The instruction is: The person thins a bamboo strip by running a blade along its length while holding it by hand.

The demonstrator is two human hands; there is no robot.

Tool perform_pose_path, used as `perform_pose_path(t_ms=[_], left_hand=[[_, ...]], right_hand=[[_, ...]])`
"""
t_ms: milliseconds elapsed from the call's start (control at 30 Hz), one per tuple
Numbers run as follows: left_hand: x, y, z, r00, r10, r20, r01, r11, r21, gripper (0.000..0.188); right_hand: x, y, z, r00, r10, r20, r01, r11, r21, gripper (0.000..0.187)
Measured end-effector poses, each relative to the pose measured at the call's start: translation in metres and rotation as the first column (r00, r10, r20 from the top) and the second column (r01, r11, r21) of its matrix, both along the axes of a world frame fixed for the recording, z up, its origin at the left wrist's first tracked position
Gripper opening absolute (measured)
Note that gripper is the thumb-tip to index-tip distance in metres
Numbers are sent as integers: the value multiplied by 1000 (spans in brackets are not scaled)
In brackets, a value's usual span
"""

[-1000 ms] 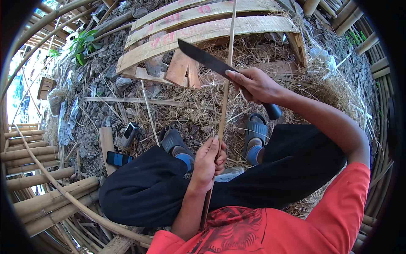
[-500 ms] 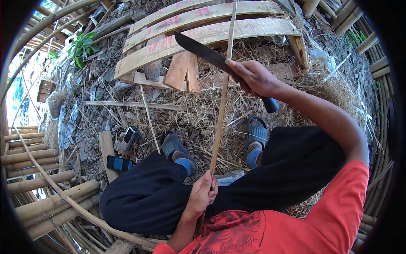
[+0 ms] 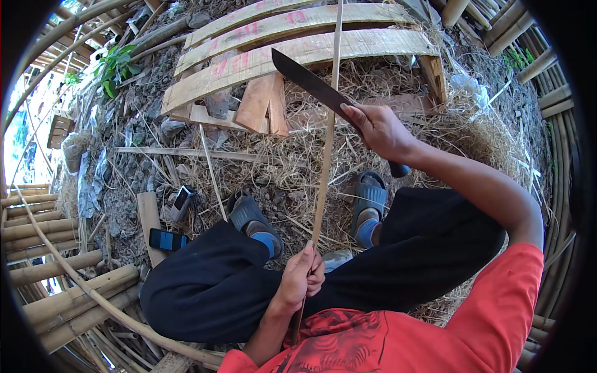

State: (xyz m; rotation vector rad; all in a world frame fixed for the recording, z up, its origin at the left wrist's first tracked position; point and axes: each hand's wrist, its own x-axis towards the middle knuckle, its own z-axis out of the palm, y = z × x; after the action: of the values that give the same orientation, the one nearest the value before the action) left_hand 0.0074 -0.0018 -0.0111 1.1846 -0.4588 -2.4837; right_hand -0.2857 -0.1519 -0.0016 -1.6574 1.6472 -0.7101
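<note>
My left hand (image 3: 301, 277) is closed around the lower part of a long, thin bamboo strip (image 3: 323, 180), close to my shirt. The strip runs upward from there, away from me, past the top edge of the picture. In my right hand (image 3: 385, 132) is a machete (image 3: 311, 82) with a dark, wide blade and a black handle; the fingers are wrapped around it. The blade points up and left and crosses the strip, its tip beyond it on the left. Whether the edge touches the strip, I cannot tell.
A slatted wooden pallet (image 3: 242, 73) lies ahead, with short board pieces (image 3: 255, 104) leaning by it. Shavings (image 3: 404, 140) cover the ground. A phone (image 3: 166, 239), a small device (image 3: 183, 202) and a plank (image 3: 148, 217) lie left of my feet. Bamboo poles (image 3: 87, 292) are at the left.
The machete and my right hand have moved slightly to the right and toward me along the strip. My left hand keeps its hold on the strip. The view has shifted slightly.
</note>
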Motion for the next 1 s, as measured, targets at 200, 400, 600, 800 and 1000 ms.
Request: perform_pose_path(t_ms=[200, 400, 600, 800, 1000], left_hand=[[-3, -2, 2, 1000, -3, -14, 2, 1000, -19, 43], [0, 3, 1, 1000, -5, 9, 5, 1000, -19, 43], [-2, 2, 2, 1000, -4, -4, 4, 1000, -24, 43], [-1, 2, 3, 1000, 5, -6, -5, 1000, -19, 42], [-3, -2, 3, 1000, -1, -10, 1, 1000, -11, 42]], right_hand=[[-11, -10, 12, 1000, 3, 4, -4, 998, 66, 51], [-10, -9, 6, 998, -51, 47, 45, 992, 121, 58], [-10, -6, 9, 988, -96, 119, 67, 973, 222, 62], [-10, -4, 14, 988, -82, 130, 43, 960, 278, 64], [-12, -1, 12, 995, 56, 81, -79, 945, 316, 56]])
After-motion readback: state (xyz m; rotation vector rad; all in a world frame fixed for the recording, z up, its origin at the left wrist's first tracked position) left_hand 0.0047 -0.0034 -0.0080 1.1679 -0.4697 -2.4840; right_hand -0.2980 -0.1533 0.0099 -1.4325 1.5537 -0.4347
